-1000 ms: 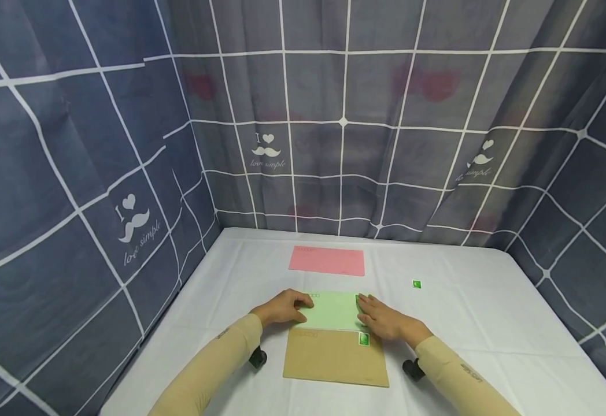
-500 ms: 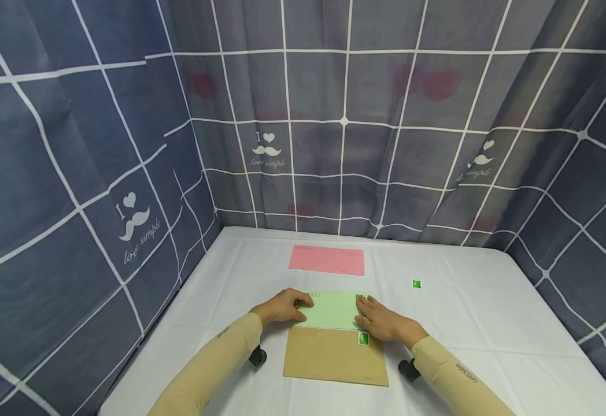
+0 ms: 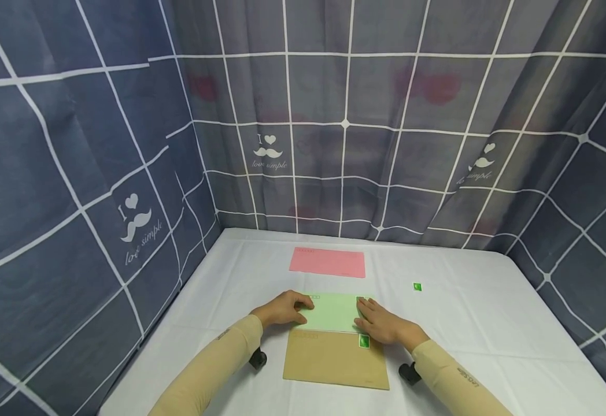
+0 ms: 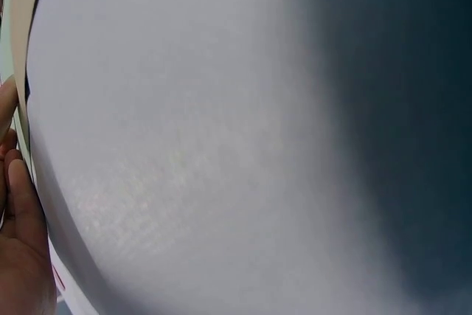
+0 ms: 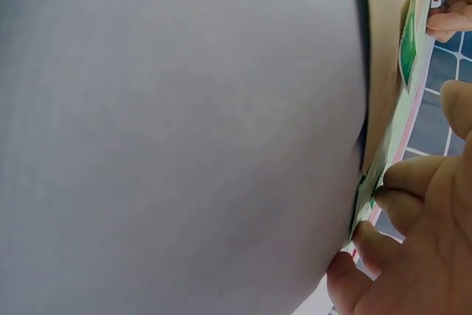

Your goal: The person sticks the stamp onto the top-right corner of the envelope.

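Note:
A light green envelope (image 3: 331,315) lies flat in the middle of the table, overlapping the far edge of a brown envelope (image 3: 334,361). My left hand (image 3: 282,307) rests on its left end, thumb and fingers spread apart. At the upper right corner, the fingers of my right hand (image 3: 383,323) press down over a green stamp (image 3: 359,298), mostly covering it. Another green stamp (image 3: 364,341) sits on the brown envelope's upper right corner. In the right wrist view, my right hand's fingertips (image 5: 383,248) touch the envelope.
Farther back lies a pink envelope (image 3: 327,262). A loose green stamp (image 3: 417,286) is to the right on the white tablecloth (image 3: 469,323). Dark gridded curtains (image 3: 313,150) stand behind the table and at both sides.
My right hand has shifted slightly left over the stamp, and its forearm has moved a little with it. The left hand and the envelopes keep their places.

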Available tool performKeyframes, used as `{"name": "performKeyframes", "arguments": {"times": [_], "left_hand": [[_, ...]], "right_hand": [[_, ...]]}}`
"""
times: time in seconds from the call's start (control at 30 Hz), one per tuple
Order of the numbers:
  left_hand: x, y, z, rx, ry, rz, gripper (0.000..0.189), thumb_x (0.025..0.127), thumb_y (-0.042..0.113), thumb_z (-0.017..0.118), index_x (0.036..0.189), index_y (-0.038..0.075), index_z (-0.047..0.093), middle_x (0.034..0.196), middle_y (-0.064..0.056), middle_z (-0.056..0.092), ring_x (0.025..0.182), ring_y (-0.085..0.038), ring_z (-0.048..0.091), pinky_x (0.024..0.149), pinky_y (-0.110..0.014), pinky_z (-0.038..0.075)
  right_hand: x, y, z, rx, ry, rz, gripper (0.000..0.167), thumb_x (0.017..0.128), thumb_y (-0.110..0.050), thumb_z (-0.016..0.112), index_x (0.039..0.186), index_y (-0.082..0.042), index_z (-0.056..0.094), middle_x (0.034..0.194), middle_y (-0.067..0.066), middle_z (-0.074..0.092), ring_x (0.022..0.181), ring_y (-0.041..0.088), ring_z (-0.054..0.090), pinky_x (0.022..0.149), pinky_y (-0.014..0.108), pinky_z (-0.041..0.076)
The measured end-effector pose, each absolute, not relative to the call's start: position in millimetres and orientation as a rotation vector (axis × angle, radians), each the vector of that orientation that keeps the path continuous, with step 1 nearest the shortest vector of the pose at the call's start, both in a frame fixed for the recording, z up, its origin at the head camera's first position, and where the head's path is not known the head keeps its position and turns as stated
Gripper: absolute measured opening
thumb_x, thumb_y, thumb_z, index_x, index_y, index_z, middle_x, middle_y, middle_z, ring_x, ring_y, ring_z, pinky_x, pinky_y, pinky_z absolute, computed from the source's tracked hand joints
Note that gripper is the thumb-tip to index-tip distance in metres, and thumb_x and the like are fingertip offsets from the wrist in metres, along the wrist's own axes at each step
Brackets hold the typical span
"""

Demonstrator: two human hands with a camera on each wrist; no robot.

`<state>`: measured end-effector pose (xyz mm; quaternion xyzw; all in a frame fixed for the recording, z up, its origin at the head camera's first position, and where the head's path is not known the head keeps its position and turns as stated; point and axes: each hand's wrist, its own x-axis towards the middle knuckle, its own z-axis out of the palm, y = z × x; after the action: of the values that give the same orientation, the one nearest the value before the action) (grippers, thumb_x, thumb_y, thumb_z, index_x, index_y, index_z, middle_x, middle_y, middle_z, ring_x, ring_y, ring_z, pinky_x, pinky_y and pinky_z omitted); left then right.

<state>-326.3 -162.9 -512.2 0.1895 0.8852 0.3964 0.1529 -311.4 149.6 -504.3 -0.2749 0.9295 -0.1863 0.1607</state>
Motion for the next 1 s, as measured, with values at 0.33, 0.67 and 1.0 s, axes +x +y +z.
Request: {"name": "performKeyframes", "arguments": {"times": [0.33, 0.67, 1.0], "left_hand": [[-327.6, -161.8, -510.9, 0.545, 2.545, 1.123, 0.032, 0.081, 0.002, 0.081, 0.11, 0.012, 0.074, 0.13, -0.004, 0.067, 0.127, -0.025, 0.06, 0.107, -0.036, 0.05], [-324.4, -160.3, -508.5, 0.601, 2.549, 1.092, 0.032, 0.081, 0.003, 0.081, 0.111, 0.01, 0.073, 0.128, -0.006, 0.068, 0.125, -0.026, 0.061, 0.105, -0.037, 0.052], [-335.1, -156.4, -498.9, 0.568, 2.566, 1.085, 0.035, 0.081, 0.009, 0.082, 0.115, 0.009, 0.073, 0.119, -0.003, 0.071, 0.108, -0.02, 0.063, 0.097, -0.037, 0.054]], "right_hand": [[-315.1, 155.2, -506.2, -0.78, 2.667, -0.669, 0.065, 0.109, -0.037, 0.037, 0.156, 0.005, 0.022, 0.165, 0.023, 0.018, 0.154, 0.041, 0.015, 0.125, 0.056, 0.017], [-314.4, 168.0, -510.3, -0.749, 2.687, -0.767, 0.061, 0.106, -0.029, 0.048, 0.155, 0.002, 0.029, 0.163, 0.021, 0.026, 0.152, 0.04, 0.023, 0.124, 0.056, 0.021], [-315.9, 170.3, -508.7, -0.764, 2.733, -0.802, 0.063, 0.103, -0.025, 0.055, 0.152, 0.007, 0.032, 0.16, 0.024, 0.031, 0.15, 0.041, 0.028, 0.123, 0.055, 0.025]]}}
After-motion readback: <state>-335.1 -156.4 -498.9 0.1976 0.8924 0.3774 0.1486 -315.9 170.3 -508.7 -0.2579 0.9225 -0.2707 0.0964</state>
